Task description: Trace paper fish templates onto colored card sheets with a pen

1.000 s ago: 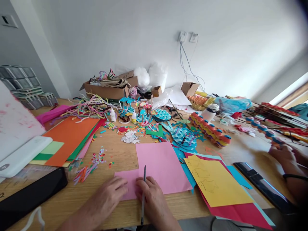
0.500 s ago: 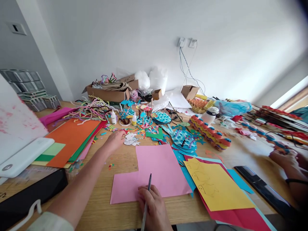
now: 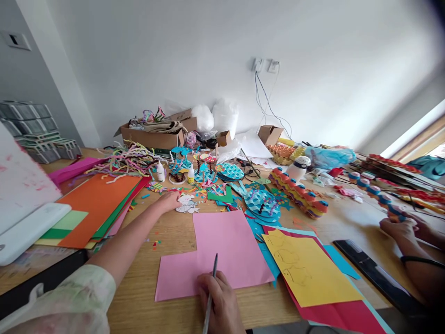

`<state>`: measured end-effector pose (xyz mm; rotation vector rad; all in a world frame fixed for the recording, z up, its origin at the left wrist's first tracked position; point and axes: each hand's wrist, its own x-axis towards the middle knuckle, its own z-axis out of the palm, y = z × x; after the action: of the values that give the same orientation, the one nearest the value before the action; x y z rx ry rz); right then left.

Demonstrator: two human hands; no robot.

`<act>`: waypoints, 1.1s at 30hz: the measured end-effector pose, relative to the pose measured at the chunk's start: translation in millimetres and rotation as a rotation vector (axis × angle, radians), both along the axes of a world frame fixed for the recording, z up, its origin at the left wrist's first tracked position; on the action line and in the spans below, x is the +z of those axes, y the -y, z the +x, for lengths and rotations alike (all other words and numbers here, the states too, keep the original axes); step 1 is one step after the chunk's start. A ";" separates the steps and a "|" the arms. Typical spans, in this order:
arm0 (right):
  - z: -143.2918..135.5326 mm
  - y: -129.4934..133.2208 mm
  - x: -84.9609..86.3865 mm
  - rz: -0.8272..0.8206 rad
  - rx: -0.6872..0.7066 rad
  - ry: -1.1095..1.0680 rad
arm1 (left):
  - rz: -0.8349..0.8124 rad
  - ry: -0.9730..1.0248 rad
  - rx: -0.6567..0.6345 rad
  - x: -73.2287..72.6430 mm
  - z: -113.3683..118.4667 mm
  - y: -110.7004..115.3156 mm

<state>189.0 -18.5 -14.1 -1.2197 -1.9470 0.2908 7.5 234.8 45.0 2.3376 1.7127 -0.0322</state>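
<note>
My left hand (image 3: 169,202) reaches across the table to the small white paper fish cutouts (image 3: 187,204); its fingertips are at their left edge, too small to tell whether they pinch one. My right hand (image 3: 220,299) is closed around a dark pen (image 3: 210,301) and rests at the lower edge of a pink paper sheet (image 3: 231,246), the pen's end pointing up. Two glue bottles (image 3: 161,171) stand beyond my left hand, among colourful paper scraps. Right of the pink sheet lies a yellow sheet (image 3: 313,271) with pencil outlines.
Orange and green sheets (image 3: 92,204) lie at left, beside a black object and a white device (image 3: 34,232). A cardboard box (image 3: 153,137) and pipe cleaners sit behind. Painted egg-carton strips (image 3: 299,192) stand at right. At far right, another person's hands (image 3: 399,227) hold an egg-carton strip.
The view has shifted slightly, moving most things a little to the left. More of my left sleeve shows. My right hand still holds the pen at the pink sheet.
</note>
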 end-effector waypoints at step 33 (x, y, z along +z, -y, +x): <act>-0.4 0.7 -1.2 0.012 -0.031 -0.016 | 0.062 -0.150 -0.543 8.5 61.4 17.6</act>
<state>188.6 -19.2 -15.4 -1.2351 -1.9118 0.2725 68.9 217.2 53.6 2.8352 1.0935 -0.2580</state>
